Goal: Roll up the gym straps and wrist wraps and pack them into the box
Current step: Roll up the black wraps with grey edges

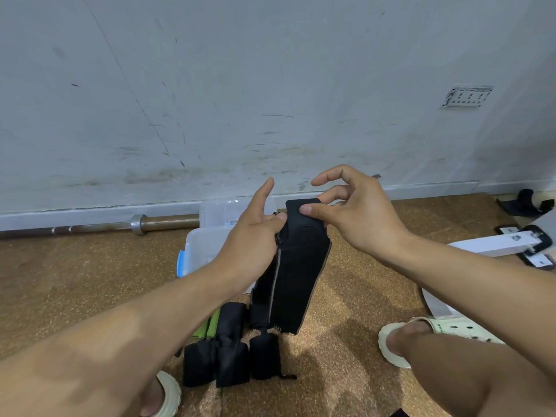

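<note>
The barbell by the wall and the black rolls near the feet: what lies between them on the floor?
In the head view, the clear plastic box sits between the barbell and the black rolls, partly hidden by the left hand.

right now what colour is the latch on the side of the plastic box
Blue, on the clear box's left side; the latch shows in the head view.

Both hands are holding up a black wrap (296,266): left hand (249,236) gripping its edge, right hand (358,215) pinching the top. Clear box (198,248) sitting behind on the floor (75,281), rolled wraps (231,350) lying below.
</note>
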Demonstrator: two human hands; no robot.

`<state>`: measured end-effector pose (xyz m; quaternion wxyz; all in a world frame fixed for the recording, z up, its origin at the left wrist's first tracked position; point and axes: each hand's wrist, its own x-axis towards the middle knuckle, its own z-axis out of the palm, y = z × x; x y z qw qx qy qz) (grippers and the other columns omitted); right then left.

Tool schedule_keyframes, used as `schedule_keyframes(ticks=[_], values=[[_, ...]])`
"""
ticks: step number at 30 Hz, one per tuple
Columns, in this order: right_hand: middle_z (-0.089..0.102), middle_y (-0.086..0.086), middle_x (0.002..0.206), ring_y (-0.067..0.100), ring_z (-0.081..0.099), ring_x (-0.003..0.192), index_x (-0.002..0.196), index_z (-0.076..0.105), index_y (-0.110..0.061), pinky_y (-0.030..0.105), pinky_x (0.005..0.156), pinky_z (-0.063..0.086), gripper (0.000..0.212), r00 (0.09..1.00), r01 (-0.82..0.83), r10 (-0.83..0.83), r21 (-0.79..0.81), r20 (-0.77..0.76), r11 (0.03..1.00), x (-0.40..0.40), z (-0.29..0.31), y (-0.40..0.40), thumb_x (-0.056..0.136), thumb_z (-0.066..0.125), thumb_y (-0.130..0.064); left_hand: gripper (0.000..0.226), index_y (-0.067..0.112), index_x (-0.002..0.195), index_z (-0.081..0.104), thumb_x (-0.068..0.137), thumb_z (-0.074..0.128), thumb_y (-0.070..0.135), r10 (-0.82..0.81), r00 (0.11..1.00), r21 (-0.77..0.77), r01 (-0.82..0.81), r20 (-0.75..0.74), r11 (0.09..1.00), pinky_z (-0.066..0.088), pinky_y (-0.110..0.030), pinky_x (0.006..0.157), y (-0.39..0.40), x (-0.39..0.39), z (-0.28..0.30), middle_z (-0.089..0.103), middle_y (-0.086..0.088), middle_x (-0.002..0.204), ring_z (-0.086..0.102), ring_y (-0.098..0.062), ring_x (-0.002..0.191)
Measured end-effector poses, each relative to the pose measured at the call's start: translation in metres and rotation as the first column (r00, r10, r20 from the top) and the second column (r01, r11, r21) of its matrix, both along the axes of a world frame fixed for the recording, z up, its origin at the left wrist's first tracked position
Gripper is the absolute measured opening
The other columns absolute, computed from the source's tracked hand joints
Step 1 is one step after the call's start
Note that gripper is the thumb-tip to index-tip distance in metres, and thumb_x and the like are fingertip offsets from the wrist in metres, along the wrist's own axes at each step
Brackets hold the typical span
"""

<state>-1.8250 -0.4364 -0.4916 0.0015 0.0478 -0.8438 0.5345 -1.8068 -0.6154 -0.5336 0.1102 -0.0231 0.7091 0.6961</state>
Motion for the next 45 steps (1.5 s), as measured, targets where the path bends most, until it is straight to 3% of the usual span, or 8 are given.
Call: schedule_keyframes(ticks=[5, 8, 17, 22, 27, 35, 41, 45], values=[[0.078, 0.001, 0.078, 0.032, 0.074, 0.073, 0.105, 0.064, -0.024, 0.044, 0.069, 0.058, 0.037, 0.999, -0.001, 0.001, -0.006, 0.041, 1.000, 0.001, 0.001, 0.000, 0.078, 0.090, -0.018, 0.056, 0.054, 0.148, 0.033, 0.099, 0.058, 0.042, -0.005, 1.000, -0.026, 0.005, -0.010, 1.000, 0.050, -0.041, 0.100, 0.001, 0.001, 0.003, 0.077, 0.003, 0.096, 0.071, -0.015, 0.095], [0.078, 0.003, 0.079, 0.031, 0.074, 0.072, 0.105, 0.065, -0.023, 0.036, 0.062, 0.055, 0.037, 0.999, 0.002, -0.002, -0.002, 0.048, 1.000, 0.001, 0.001, -0.002, 0.078, 0.090, -0.019, 0.068, 0.046, 0.154, 0.021, 0.103, 0.059, 0.023, -0.023, 1.000, -0.021, 0.023, -0.011, 1.000, 0.050, -0.055, 0.104, 0.004, 0.004, 0.008, 0.080, -0.001, 0.101, 0.074, -0.031, 0.102], [0.076, -0.005, 0.086, 0.016, 0.073, 0.066, 0.103, 0.066, -0.030, 0.028, 0.065, 0.055, 0.037, 0.998, 0.040, -0.040, 0.004, 0.037, 0.999, 0.001, -0.004, -0.004, 0.077, 0.091, -0.024, 0.074, 0.039, 0.158, 0.022, 0.102, 0.058, 0.007, 0.088, 0.995, 0.132, -0.092, 0.038, 0.987, 0.053, -0.047, 0.103, 0.010, 0.011, 0.006, 0.079, -0.006, 0.102, 0.076, -0.021, 0.099], [0.065, -0.006, 0.100, 0.005, 0.065, 0.083, 0.127, 0.053, -0.035, 0.028, 0.080, 0.054, 0.069, 0.987, 0.132, -0.132, 0.012, 0.086, 0.991, -0.001, -0.006, -0.006, 0.071, 0.093, -0.041, 0.084, 0.040, 0.160, 0.015, 0.100, 0.059, 0.000, 0.139, 0.989, 0.170, -0.146, 0.054, 0.975, 0.052, -0.047, 0.104, 0.009, 0.007, 0.009, 0.078, -0.006, 0.109, 0.075, -0.020, 0.102], [0.075, 0.008, 0.098, 0.016, 0.076, 0.090, 0.140, 0.049, -0.030, 0.038, 0.092, 0.060, 0.079, 0.977, 0.097, -0.073, -0.112, 0.202, 0.989, 0.002, -0.010, -0.008, 0.075, 0.092, -0.023, 0.093, 0.038, 0.161, 0.004, 0.098, 0.062, 0.000, 0.145, 0.985, 0.213, -0.163, 0.094, 0.963, 0.057, -0.045, 0.096, 0.011, 0.008, 0.011, 0.079, -0.003, 0.104, 0.075, -0.020, 0.100], [0.071, -0.009, 0.068, 0.013, 0.076, 0.077, 0.144, 0.046, -0.030, 0.016, 0.066, 0.057, 0.077, 0.968, 0.054, -0.005, -0.187, 0.251, 0.981, 0.008, -0.008, -0.016, 0.081, 0.087, -0.012, 0.077, 0.034, 0.159, 0.024, 0.098, 0.066, 0.010, 0.258, 0.956, 0.237, -0.285, 0.140, 0.929, 0.059, -0.024, 0.067, 0.005, 0.007, 0.014, 0.079, -0.008, 0.099, 0.077, -0.018, 0.089], [0.075, 0.003, 0.082, 0.021, 0.078, 0.086, 0.144, 0.047, -0.028, 0.030, 0.084, 0.059, 0.072, 0.952, 0.080, 0.002, -0.254, 0.307, 0.964, 0.009, -0.006, -0.019, 0.084, 0.084, -0.010, 0.091, 0.032, 0.160, 0.024, 0.089, 0.077, 0.011, 0.303, 0.921, 0.275, -0.365, 0.243, 0.889, 0.060, -0.031, 0.071, 0.003, 0.004, 0.015, 0.068, -0.010, 0.124, 0.075, -0.023, 0.097], [0.080, 0.005, 0.097, 0.021, 0.077, 0.094, 0.148, 0.045, -0.027, 0.042, 0.100, 0.056, 0.080, 0.933, 0.083, 0.010, -0.242, 0.360, 0.967, 0.007, -0.008, -0.020, 0.081, 0.087, -0.013, 0.096, 0.034, 0.161, 0.017, 0.090, 0.073, 0.000, 0.307, 0.931, 0.305, -0.355, 0.196, 0.883, 0.061, -0.027, 0.067, 0.004, 0.005, 0.017, 0.077, -0.007, 0.108, 0.076, -0.021, 0.095]])
